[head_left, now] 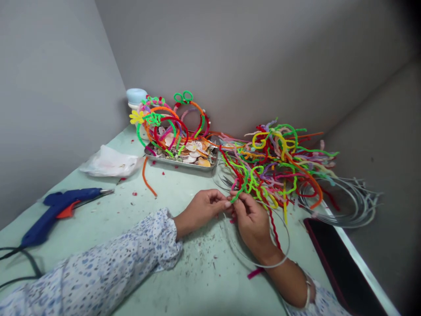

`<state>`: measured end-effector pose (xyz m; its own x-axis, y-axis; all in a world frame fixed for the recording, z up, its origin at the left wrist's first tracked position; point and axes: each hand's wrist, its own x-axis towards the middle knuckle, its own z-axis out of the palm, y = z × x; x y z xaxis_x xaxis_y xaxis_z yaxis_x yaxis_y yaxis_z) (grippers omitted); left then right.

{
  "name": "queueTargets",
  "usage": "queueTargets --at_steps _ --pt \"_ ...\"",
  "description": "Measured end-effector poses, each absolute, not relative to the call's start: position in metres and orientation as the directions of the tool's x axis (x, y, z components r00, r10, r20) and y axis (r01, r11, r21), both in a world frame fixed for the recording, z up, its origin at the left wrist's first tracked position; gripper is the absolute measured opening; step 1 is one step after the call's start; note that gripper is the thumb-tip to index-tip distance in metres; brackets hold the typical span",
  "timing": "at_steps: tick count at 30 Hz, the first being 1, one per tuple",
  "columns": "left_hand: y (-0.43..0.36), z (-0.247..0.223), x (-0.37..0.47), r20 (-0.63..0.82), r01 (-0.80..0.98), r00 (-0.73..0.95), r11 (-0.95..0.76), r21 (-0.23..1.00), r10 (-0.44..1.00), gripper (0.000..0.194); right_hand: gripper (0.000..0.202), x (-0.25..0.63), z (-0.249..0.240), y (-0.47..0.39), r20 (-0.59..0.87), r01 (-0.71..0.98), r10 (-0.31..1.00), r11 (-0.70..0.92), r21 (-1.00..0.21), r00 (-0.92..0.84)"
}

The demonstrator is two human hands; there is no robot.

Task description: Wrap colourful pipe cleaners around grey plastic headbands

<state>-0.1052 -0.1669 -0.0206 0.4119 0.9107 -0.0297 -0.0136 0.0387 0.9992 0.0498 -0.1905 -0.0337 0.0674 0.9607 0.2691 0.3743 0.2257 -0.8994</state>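
Near the middle of the table my left hand (202, 210) and my right hand (253, 221) meet, fingertips almost touching. Both are closed in a pinch at the lower end of a green pipe cleaner (242, 189). A pale wire hoop (285, 254) loops around my right wrist and passes by the fingers; whether a finger grips it too is hidden. Just beyond my right hand lies a tangled heap of pipe cleaners (269, 166) in many colours. A red pipe cleaner (274, 228) and a magenta piece (255, 273) lie by the right forearm.
Decorated headbands (164, 118) stand on a metal tray (187, 166) of shells, before a white bottle (136, 97). A blue glue gun (62, 202) and plastic bag (112, 162) lie left. Coiled wire hoops (358, 206) and a phone (342, 263) lie right. Walls enclose the back.
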Motion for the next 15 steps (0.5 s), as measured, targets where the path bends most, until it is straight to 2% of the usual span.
queueTargets --at_steps 9,15 --pt "-0.1674 -0.0185 -0.1057 -0.026 0.051 0.383 0.007 0.999 0.923 0.03 0.028 0.0475 -0.0362 -0.1904 0.22 0.36 0.973 0.179 -0.916 0.075" --pt "-0.1655 -0.0204 -0.1063 -0.1 0.041 0.383 0.091 0.995 0.918 0.031 0.026 0.0474 -0.0356 -0.1915 0.262 0.381 0.962 0.217 -0.899 0.072"
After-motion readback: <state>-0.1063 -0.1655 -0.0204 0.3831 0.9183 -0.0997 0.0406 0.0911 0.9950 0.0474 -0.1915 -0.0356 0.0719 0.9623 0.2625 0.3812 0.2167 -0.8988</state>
